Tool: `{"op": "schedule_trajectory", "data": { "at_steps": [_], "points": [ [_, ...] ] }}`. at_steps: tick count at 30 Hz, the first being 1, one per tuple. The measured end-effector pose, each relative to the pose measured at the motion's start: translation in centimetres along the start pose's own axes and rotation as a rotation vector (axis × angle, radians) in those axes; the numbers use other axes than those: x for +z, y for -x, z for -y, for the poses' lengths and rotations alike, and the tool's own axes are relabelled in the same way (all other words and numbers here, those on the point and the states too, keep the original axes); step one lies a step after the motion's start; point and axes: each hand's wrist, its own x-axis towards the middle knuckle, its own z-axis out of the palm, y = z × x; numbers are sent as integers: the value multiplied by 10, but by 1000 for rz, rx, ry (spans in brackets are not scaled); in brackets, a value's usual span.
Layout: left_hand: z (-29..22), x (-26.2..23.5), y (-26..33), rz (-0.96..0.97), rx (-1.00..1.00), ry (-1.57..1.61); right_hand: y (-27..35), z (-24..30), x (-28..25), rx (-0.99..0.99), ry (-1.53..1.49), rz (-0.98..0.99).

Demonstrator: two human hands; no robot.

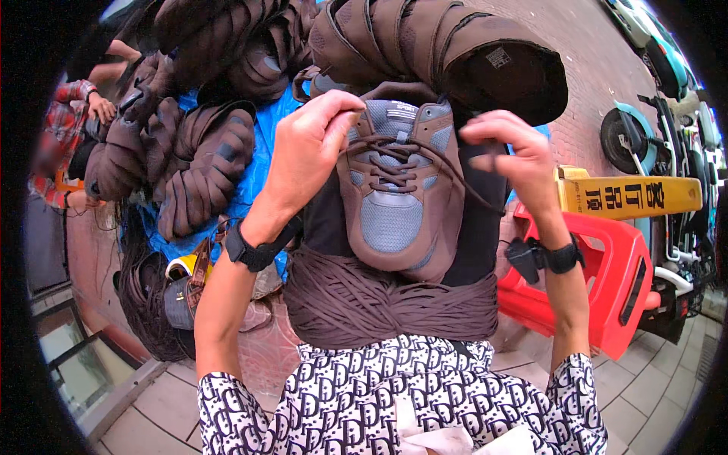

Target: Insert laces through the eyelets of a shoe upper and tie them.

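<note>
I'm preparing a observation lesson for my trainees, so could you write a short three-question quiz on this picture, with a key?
1. True or false: both of the person's wrists are bare.
2. On the brown shoe, the mesh toe panel is: a) red, b) blue-grey, c) white.
3. Short answer: which hand is nearer the yellow sign?

Key:
1. False; each wrist wears a black band.
2. b
3. The right hand.
</note>
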Motion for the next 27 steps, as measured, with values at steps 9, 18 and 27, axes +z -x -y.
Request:
{"op": "schedule_trajectory", "data": {
  "at_steps": [9,18,27],
  "points": [
    [52,-120,-6,-401,-233,530,7,-12,-33,110,-1507,-153],
    [112,-192,1,-498,-294,769,87,-36,-140,153,-1481,-277],
    [146,-204,44,-812,-565,658,94,-104,-121,568,-737,-406]
  ]
}}
